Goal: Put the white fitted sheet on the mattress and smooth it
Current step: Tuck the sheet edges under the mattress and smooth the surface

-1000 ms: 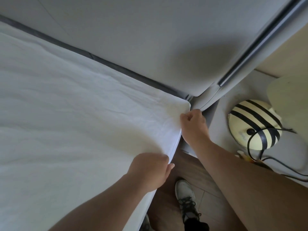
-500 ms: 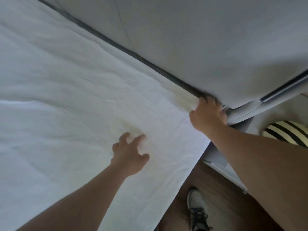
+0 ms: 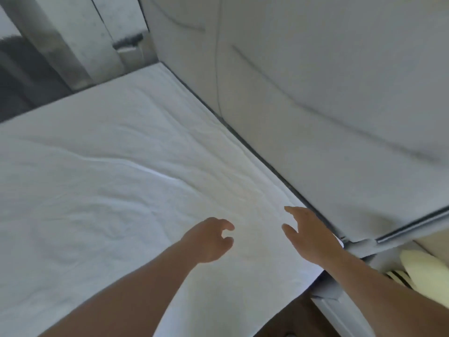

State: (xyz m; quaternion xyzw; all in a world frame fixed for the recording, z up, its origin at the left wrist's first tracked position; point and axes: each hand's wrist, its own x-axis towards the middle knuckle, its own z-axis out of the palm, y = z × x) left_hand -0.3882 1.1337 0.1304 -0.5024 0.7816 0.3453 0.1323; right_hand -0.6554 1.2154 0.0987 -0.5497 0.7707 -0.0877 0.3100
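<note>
The white fitted sheet [image 3: 116, 181] covers the mattress across the left and middle of the head view, with soft creases and one long ridge running across it. My left hand [image 3: 210, 239] is over the sheet near the bed's near right corner, fingers loosely curled and holding nothing. My right hand [image 3: 308, 232] is a little to its right, close to the headboard seam, fingers spread and relaxed. Neither hand grips the fabric; whether they touch it I cannot tell.
A padded grey headboard [image 3: 328, 93] rises along the right side of the mattress. A curtain [image 3: 60, 45] hangs beyond the far end. A yellow striped object [image 3: 422, 271] sits at the lower right, with wooden floor [image 3: 298, 317] below the corner.
My right hand let go of the sheet corner at the headboard and came onto the top of the bed. My left hand shifted right. The view swung up along the mattress.
</note>
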